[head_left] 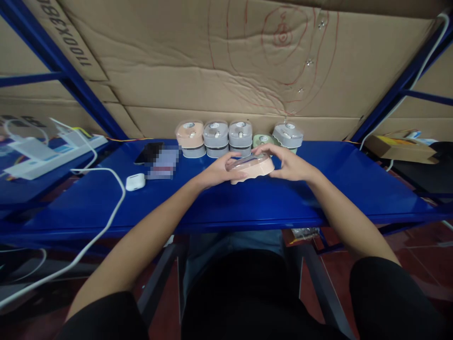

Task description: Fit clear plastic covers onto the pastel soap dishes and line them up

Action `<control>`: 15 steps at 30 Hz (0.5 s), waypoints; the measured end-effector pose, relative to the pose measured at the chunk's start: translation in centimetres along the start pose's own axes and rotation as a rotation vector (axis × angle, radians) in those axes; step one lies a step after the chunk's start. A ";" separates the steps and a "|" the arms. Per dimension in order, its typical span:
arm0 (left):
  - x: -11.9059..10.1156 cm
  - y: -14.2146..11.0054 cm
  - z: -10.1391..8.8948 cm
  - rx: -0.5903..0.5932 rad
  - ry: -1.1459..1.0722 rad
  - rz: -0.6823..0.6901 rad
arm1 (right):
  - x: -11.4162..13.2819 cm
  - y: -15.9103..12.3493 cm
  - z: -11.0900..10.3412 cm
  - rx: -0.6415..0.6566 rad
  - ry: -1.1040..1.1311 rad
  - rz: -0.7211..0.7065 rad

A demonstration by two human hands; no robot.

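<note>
Both hands grip a peach-coloured box with a clear lid (pixel 252 167), resting on the blue shelf top (pixel 247 203). My left hand (pixel 216 172) wraps the box's left end with fingers curled over the lid. My right hand (pixel 287 163) clasps the right end, fingers arched over the top. Behind the box stands a row of similar lidded boxes against the cardboard: a peach one (pixel 190 135), two grey ones (pixel 215 136) (pixel 240 135), a green one (pixel 262 140) and a tilted grey one (pixel 288 135).
A dark phone (pixel 149 153) and a white earbud case (pixel 135 182) lie at the left. A white cable (pixel 106 222) loops off the shelf edge toward a power strip (pixel 53 156). Cardboard sheets (pixel 230 71) form the back wall. A cardboard box (pixel 398 146) sits at right.
</note>
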State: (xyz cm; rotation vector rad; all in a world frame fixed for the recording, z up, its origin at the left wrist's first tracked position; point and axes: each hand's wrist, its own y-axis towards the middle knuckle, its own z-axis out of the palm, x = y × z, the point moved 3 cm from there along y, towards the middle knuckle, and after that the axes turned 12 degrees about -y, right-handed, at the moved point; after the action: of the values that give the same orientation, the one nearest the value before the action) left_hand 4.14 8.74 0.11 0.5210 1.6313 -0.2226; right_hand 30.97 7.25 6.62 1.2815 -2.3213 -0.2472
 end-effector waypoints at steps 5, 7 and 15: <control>-0.2 -0.7 1.7 -0.057 0.185 0.144 | -1.3 0.1 2.3 0.105 -0.074 0.093; -0.1 -0.8 2.4 -0.068 0.299 0.187 | -1.2 0.3 3.5 0.113 -0.112 0.105; 0.1 -0.9 2.1 -0.027 0.439 0.199 | -2.1 0.1 1.8 -0.015 -0.210 0.162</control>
State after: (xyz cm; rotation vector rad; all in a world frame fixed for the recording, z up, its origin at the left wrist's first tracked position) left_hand 5.59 7.00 -0.41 0.7438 1.9867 0.0683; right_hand 30.99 8.91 4.38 1.0983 -2.5793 -0.3601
